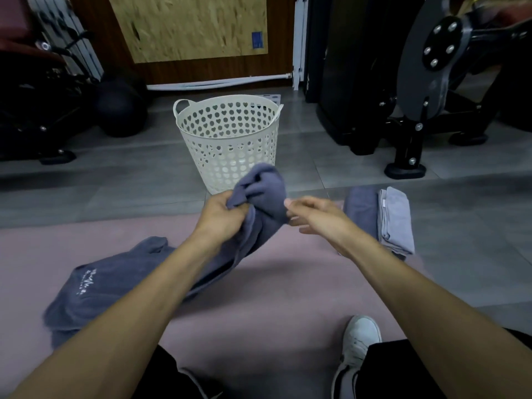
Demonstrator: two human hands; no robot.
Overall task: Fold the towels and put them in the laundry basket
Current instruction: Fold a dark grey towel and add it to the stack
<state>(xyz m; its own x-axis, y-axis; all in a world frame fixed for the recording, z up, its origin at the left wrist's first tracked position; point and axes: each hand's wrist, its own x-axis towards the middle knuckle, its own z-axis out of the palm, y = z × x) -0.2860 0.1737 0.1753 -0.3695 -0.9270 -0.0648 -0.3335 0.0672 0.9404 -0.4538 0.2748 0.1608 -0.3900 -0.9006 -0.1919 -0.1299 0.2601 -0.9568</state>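
The left hand point(223, 210) grips a bunched end of a dark blue-grey towel point(264, 194), fingers curled into the cloth. From that grip the towel trails down and to the left onto a pink mat point(288, 272), where its spread part shows a small white embroidered mark that is too blurred to read. The right hand point(312, 214) sits just right of the grip, fingers loosely extended beside the raised fabric and holding nothing; whether the fingertips touch the cloth cannot be told.

Beyond the grip stands a white laundry basket point(227, 131) with heart-shaped holes and loop handles; nothing can be made out inside it through the wall. Right of the grip, past the right hand, two folded towels point(380, 217) lie side by side, one darker, one pale grey. A blue label point(257, 40) on the wooden board behind is unreadable.
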